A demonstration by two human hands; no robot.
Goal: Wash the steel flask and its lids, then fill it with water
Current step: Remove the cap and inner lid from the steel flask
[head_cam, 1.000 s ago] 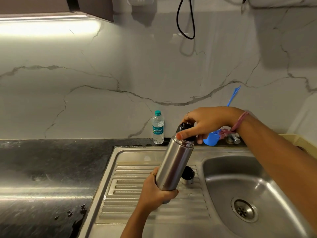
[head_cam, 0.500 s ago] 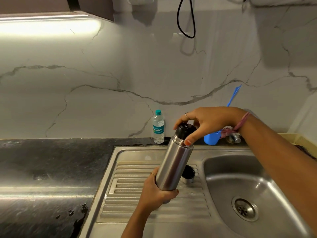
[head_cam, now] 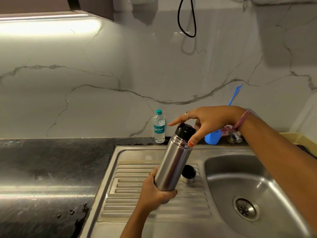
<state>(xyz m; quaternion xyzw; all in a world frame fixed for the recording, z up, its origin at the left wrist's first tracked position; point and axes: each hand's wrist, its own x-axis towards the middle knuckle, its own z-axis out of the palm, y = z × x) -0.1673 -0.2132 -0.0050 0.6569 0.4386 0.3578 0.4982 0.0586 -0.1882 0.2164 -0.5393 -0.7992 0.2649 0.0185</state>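
Note:
My left hand (head_cam: 154,193) grips the bottom of the steel flask (head_cam: 173,165), holding it tilted above the ribbed drainboard (head_cam: 133,194). A black inner lid (head_cam: 184,130) sits in the flask's mouth. Over that lid is my right hand (head_cam: 211,119), its fingers spread and fairly straight. The index finger reaches across the lid's top, and the thumb tip lies against the flask's neck. The steel outer cap (head_cam: 188,174) lies on the drainboard just behind the flask, its dark opening facing up.
The steel sink basin (head_cam: 257,169) with its drain lies to the right. A small plastic water bottle (head_cam: 159,127), a blue cup (head_cam: 212,138) and a tap fitting (head_cam: 235,137) stand along the marble wall. Black counter (head_cam: 51,169) with wet patches spreads to the left.
My right hand's fingers have come off the black lid and spread out above it. The left hand and flask have stayed in place.

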